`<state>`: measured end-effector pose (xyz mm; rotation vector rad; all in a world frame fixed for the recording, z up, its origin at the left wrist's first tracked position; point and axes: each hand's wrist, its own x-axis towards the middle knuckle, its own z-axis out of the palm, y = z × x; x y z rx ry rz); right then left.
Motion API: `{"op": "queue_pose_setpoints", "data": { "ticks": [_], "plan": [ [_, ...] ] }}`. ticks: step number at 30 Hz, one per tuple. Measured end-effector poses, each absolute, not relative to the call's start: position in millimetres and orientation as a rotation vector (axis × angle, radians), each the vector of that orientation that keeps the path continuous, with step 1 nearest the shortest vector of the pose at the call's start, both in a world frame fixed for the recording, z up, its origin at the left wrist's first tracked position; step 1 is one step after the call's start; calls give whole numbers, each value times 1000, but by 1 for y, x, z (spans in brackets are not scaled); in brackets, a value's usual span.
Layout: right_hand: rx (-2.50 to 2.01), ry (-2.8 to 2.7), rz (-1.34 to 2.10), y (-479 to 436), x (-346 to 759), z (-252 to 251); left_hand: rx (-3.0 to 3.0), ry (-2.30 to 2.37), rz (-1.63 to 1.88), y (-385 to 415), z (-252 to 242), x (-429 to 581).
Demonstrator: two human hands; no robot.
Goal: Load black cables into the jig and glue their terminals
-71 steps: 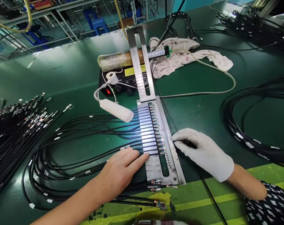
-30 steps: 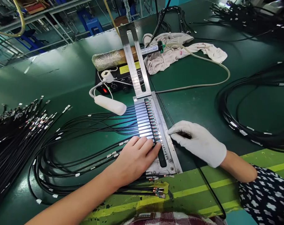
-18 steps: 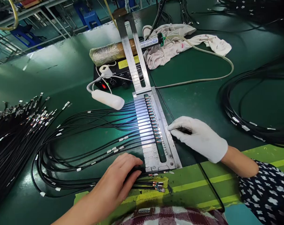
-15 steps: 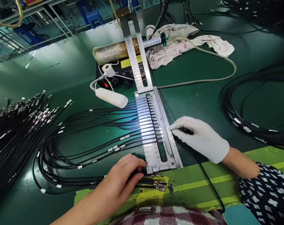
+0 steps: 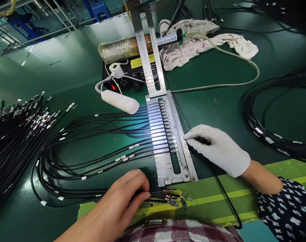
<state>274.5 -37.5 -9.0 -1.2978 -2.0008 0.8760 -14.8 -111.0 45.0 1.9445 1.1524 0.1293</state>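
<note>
The slotted metal fixture [image 5: 160, 171] lies on the bench with its hinged frame [image 5: 142, 47] raised at the far end. Several thin black cables [image 5: 140, 139] run into its grooves from the left, their stripped, connector-tipped ends over the slot. My right hand [image 5: 218, 149], in a white glove, pinches the fixture's right edge with thumb and fingertips. Bare, my left hand [image 5: 127, 198] is left of the near end, thumb and forefinger closed at the bundle of loose cables [image 5: 160, 194]; how many it grips is hidden.
A white lamp [image 5: 120, 102] lights the grooves. Behind stand a black control box [image 5: 132, 82], a wrapped roll with a syringe [image 5: 168, 39] and a white cloth [image 5: 183, 55]. Cable piles lie at left [image 5: 13, 154] and right [image 5: 253, 117]. Green tape [image 5: 205, 201] covers the near edge.
My left hand has drawn back left from the fixture's near corner, its thumb and forefinger closing together at the loose cables. My right hand keeps its hold on the edge. The view shifted slightly.
</note>
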Motion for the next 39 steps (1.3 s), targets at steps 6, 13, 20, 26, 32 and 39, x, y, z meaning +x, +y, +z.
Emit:
{"op": "queue_pose_setpoints", "data": {
  "ticks": [6, 13, 20, 26, 32, 39],
  "plan": [
    [-1304, -2003, 882, -37, 275, -9, 2016, 1230, 316, -107, 35, -5],
    [-1302, -2005, 856, -36, 274, -9, 2413, 1122, 541, -93, 11, -7],
    [-1298, -2018, 858, -37, 274, -8, 2750, 1071, 355, -76, 16, -14],
    [-1293, -2000, 872, -36, 275, -9, 2876, 1033, 343, -71, 15, -6],
    [-1297, -1999, 896, -37, 276, -9, 2894, 978, 376, -68, 17, -7],
    [-1295, -1986, 920, -35, 276, -9, 2608, 943, 456, -70, 3, -9]
  ]
}}
